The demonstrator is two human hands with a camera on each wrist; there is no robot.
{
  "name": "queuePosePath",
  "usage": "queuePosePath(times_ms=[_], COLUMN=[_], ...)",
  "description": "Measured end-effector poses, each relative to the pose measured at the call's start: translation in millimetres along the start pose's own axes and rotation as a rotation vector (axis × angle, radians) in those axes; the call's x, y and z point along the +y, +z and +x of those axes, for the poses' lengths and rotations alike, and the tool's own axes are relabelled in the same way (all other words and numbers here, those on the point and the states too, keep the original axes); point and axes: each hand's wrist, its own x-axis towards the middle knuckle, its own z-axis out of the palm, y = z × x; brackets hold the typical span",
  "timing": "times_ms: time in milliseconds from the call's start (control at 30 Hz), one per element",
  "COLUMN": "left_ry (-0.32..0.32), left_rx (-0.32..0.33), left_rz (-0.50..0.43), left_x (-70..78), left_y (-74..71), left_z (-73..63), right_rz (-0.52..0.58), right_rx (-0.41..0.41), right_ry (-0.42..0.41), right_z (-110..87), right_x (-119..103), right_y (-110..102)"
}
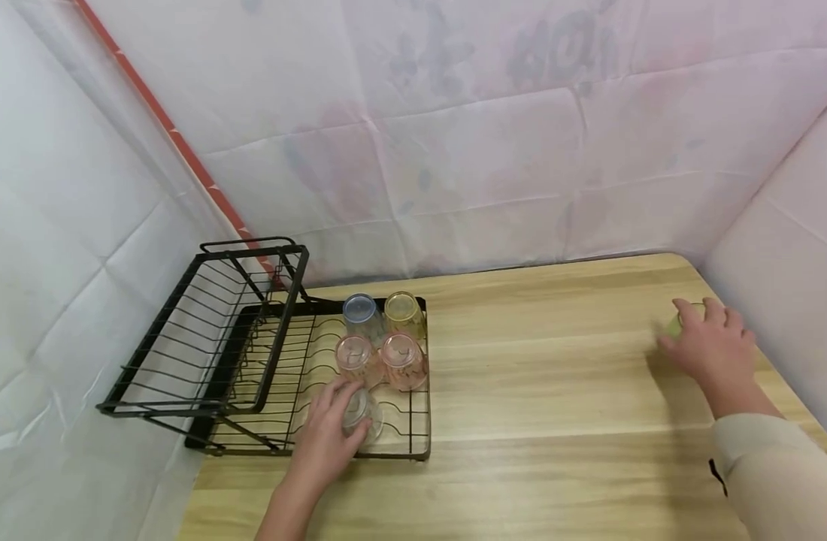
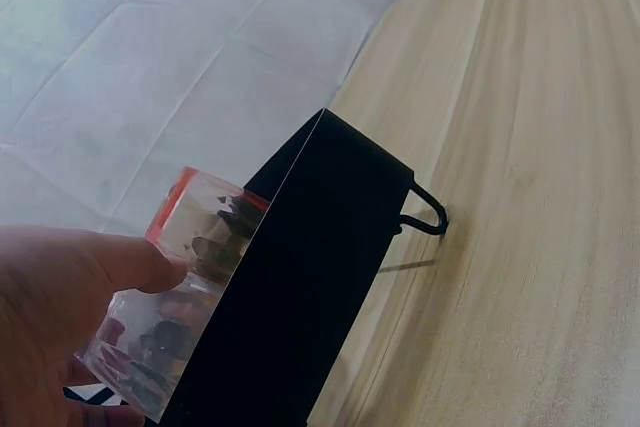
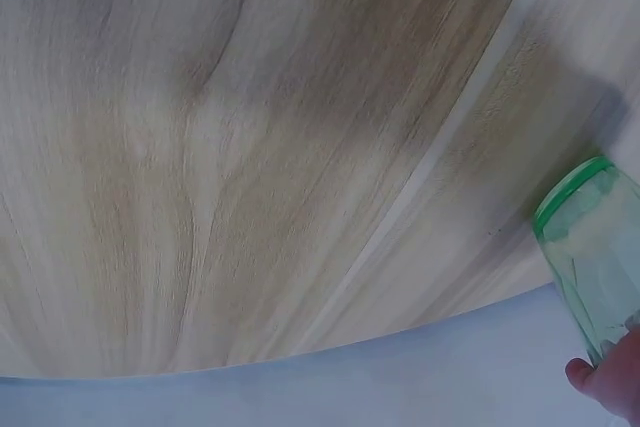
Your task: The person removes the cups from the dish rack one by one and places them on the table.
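Note:
My left hand (image 1: 323, 432) holds a clear glass (image 1: 363, 417) at the front right of the black dish rack (image 1: 422, 454), thumb on one side and fingers on the other. Behind it in the rack, upside down, stand two pink glasses (image 1: 403, 359), a blue glass (image 1: 363, 314) and a yellow glass (image 1: 404, 312). Far off at the table's right side, my right hand (image 1: 714, 349) grips a green glass (image 3: 595, 247), mostly hidden under the palm in the head view. The right wrist view shows its green edge towards the table and a thumb at its other end.
A raised wire tier (image 1: 200, 338) stands over the rack's left part. The wooden table (image 1: 542, 376) spans between the two hands. White printed sheeting (image 1: 468, 165) hangs behind and along both sides, close to the rack's left.

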Motion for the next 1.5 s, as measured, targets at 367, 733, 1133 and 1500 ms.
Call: queuePosePath(times_ms=[367, 733, 1133, 1500], left_ry=[0.005, -0.037, -0.203, -0.242], left_rx=[-0.001, 0.037, 0.059, 0.077], left_rz=[-0.018, -0.089, -0.465, -0.89], left_x=[2.7, -1.0, 0.1, 10.3], left_y=[-2.6, -5.0, -5.0, -0.7], left_z=[0.8, -0.2, 0.7, 6.0], right_rz=[-0.006, -0.08, 0.137, 0.423], right_rx=[-0.004, 0.099, 0.302, 0.216], right_ry=[-0.028, -0.27, -0.542, -0.551], right_z=[-3.2, -8.0, -41.9, -82.9], right_x=[-5.6, -70.7, -153.7, -211.1], right_y=[-8.7, -16.9, 11.2, 23.6])
